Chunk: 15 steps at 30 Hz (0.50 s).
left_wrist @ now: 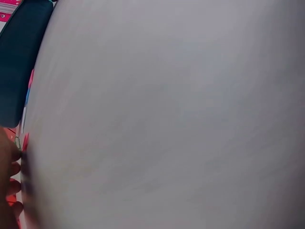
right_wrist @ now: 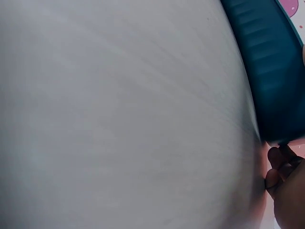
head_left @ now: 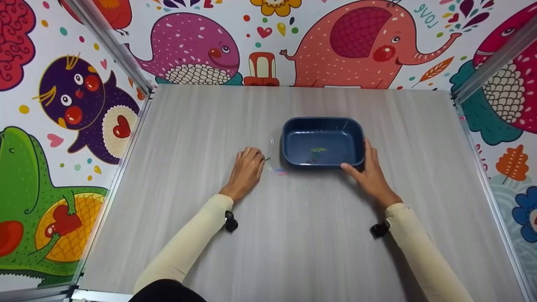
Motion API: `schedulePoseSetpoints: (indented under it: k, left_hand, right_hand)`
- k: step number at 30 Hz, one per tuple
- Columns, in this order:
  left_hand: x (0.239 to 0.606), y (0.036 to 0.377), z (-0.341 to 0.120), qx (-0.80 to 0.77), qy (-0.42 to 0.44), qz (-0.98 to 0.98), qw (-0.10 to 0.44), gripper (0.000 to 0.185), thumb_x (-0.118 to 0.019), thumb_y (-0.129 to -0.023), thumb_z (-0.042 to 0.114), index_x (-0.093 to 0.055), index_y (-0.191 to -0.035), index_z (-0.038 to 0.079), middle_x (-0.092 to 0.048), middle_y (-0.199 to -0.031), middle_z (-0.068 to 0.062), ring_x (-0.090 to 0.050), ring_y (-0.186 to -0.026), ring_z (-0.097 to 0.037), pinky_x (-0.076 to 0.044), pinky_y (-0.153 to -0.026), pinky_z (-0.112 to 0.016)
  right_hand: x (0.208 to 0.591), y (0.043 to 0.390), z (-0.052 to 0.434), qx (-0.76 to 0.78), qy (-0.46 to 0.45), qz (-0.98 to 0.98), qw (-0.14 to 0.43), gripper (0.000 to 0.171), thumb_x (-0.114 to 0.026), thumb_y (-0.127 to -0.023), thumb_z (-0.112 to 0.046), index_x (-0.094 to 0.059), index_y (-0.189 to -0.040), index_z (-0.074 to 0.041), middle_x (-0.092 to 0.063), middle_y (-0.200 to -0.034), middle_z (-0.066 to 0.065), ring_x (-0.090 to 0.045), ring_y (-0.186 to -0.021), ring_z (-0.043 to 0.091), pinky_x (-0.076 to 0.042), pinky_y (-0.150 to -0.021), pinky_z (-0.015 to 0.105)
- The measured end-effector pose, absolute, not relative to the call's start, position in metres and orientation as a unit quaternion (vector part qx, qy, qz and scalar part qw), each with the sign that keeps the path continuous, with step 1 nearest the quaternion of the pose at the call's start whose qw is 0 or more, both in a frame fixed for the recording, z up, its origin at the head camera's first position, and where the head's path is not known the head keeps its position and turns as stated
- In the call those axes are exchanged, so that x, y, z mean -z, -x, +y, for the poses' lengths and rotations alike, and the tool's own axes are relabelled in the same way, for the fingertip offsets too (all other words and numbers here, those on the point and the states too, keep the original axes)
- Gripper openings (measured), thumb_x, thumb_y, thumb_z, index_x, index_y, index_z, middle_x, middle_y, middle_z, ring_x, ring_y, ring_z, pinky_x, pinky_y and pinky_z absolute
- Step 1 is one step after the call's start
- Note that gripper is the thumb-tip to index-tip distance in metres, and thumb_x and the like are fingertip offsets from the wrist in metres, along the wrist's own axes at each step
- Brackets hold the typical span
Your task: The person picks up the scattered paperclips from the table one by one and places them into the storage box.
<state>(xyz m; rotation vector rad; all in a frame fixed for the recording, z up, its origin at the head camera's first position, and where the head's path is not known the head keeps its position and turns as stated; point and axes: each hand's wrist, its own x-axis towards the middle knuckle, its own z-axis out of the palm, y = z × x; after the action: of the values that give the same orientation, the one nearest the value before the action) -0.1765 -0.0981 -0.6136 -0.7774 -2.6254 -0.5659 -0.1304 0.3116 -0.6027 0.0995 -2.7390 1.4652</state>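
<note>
A dark blue plastic tray (head_left: 323, 121) stands on the grey table (head_left: 293, 235), with a few coloured paper clips (head_left: 319, 149) lying inside it. My right hand (head_left: 364, 165) holds the tray's near right corner, thumb on the front wall and fingers along the right side. In the right wrist view the tray wall (right_wrist: 271, 71) sits just above my fingers (right_wrist: 281, 171). Left of the tray, my left hand (head_left: 260, 160) rests on the table with curled fingers pinching a dark paper clip (head_left: 267, 159). The left wrist view shows only the tray's edge (left_wrist: 19, 57) and my fingertips (left_wrist: 9, 162).
Loose clips lie between my left hand and the tray: a white one (head_left: 272, 141) farther back, another white one (head_left: 270, 168), and a blue and pink pair (head_left: 281, 172). Metal rails (head_left: 126, 159) and patterned walls (head_left: 335, 42) border the table.
</note>
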Motion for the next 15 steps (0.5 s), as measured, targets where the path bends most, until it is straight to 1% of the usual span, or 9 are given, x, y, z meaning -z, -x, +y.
schedulePoseSetpoints:
  k: [7,10,11,15]
  left_hand:
    - [0.6152,0.1789,-0.0993,0.200,0.277,-0.923,0.177,0.009,-0.068,-0.107,0.006,-0.075,-0.104,0.001,-0.069,-0.113,-0.013,-0.063,-0.111,-0.032,-0.049,-0.090,-0.049]
    - [0.6151,0.1796,-0.0998,0.213,0.277,-0.920,0.178,0.008,-0.068,-0.106,0.006,-0.074,-0.103,0.001,-0.069,-0.111,-0.013,-0.063,-0.109,-0.033,-0.048,-0.087,-0.049]
    - [0.6156,0.1801,-0.1000,0.222,0.275,-0.918,0.178,0.008,-0.068,-0.105,0.005,-0.074,-0.102,0.000,-0.069,-0.109,-0.013,-0.062,-0.108,-0.033,-0.048,-0.085,-0.051]
    - [0.6135,0.1822,-0.1012,0.247,0.267,-0.914,0.180,0.006,-0.069,-0.103,0.004,-0.072,-0.098,0.001,-0.069,-0.103,-0.013,-0.063,-0.102,-0.033,-0.047,-0.078,-0.050]
  right_hand:
    - [0.6022,0.1309,0.3123,-0.471,-0.029,-0.882,0.017,0.111,-0.080,-0.102,-0.040,-0.003,-0.178,-0.017,-0.027,-0.167,0.030,-0.033,-0.153,0.040,-0.024,-0.127,0.064]
    - [0.6025,0.1309,0.3123,-0.471,-0.030,-0.882,0.016,0.112,-0.080,-0.102,-0.041,-0.002,-0.178,-0.017,-0.027,-0.166,0.030,-0.033,-0.153,0.041,-0.024,-0.126,0.065]
    - [0.6027,0.1308,0.3121,-0.469,-0.030,-0.882,0.016,0.112,-0.080,-0.102,-0.042,-0.002,-0.178,-0.017,-0.027,-0.166,0.030,-0.033,-0.153,0.041,-0.024,-0.126,0.065]
    - [0.6034,0.1306,0.3116,-0.468,-0.031,-0.883,0.016,0.113,-0.080,-0.102,-0.041,0.000,-0.178,-0.016,-0.026,-0.166,0.031,-0.033,-0.153,0.043,-0.024,-0.125,0.067]
